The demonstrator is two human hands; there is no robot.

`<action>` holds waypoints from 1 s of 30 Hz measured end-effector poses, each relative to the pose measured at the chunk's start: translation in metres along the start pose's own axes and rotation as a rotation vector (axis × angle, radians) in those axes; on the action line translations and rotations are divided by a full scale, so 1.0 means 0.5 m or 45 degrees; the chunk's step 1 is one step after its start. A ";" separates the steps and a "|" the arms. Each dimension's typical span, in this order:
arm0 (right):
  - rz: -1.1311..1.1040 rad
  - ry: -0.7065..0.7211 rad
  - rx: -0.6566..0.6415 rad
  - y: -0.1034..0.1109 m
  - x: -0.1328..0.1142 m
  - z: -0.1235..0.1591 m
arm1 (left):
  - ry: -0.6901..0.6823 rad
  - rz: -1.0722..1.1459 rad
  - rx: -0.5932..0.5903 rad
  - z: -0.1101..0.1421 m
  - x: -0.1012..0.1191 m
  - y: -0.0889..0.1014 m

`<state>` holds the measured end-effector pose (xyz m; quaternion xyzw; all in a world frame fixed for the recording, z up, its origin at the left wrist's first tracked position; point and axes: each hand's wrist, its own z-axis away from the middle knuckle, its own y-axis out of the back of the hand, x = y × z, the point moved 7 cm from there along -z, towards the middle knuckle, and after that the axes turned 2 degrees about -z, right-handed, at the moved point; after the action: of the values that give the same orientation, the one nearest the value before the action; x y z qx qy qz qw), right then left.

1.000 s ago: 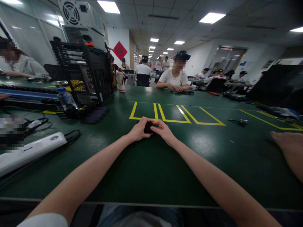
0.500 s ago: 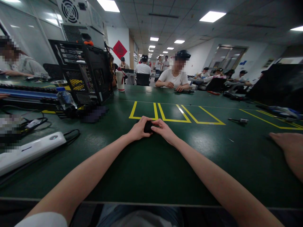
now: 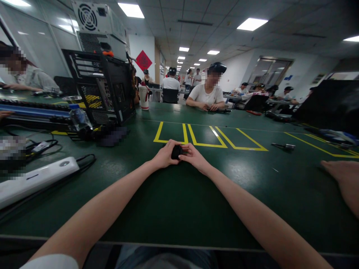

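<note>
A small black blocky object (image 3: 176, 152) is held between my hands over the green table, close to the yellow tape lines. My left hand (image 3: 165, 154) is closed around it, thumb below and fingers above. From the other side, my right hand (image 3: 193, 157) pinches the object's right edge with thumb and fingertips. The fingers cover part of it, and its exact kind cannot be made out.
Yellow tape outlines (image 3: 207, 145) mark the green table (image 3: 179, 205). At left stand a black computer case (image 3: 112, 86), a white power strip (image 3: 39, 181) and a cup (image 3: 144, 98). A dark metal tool (image 3: 283, 146) lies right, near another person's hand (image 3: 340, 175). Someone sits opposite.
My right thumb has shifted slightly lower along the black object's edge. Both hands stay in nearly the same place, and the whole view has tilted a little.
</note>
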<state>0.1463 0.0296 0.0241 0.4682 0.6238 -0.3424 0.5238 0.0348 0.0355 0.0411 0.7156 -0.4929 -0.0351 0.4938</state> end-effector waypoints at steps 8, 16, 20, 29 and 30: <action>0.036 -0.036 0.095 0.005 0.003 -0.001 | 0.016 0.006 -0.001 0.000 0.004 0.003; -0.065 0.000 -0.003 -0.003 0.001 -0.003 | 0.010 0.003 0.005 0.000 0.004 0.003; -0.031 0.027 0.091 0.002 0.003 -0.003 | -0.003 0.015 0.020 0.000 0.003 0.004; 0.001 -0.050 -0.004 0.004 0.011 -0.004 | 0.004 0.000 0.016 -0.001 -0.001 0.000; -0.010 -0.043 -0.020 0.002 0.007 -0.002 | 0.003 -0.001 0.012 0.000 -0.001 0.000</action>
<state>0.1468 0.0318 0.0208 0.4560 0.6193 -0.3474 0.5365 0.0348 0.0360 0.0409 0.7181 -0.4921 -0.0321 0.4911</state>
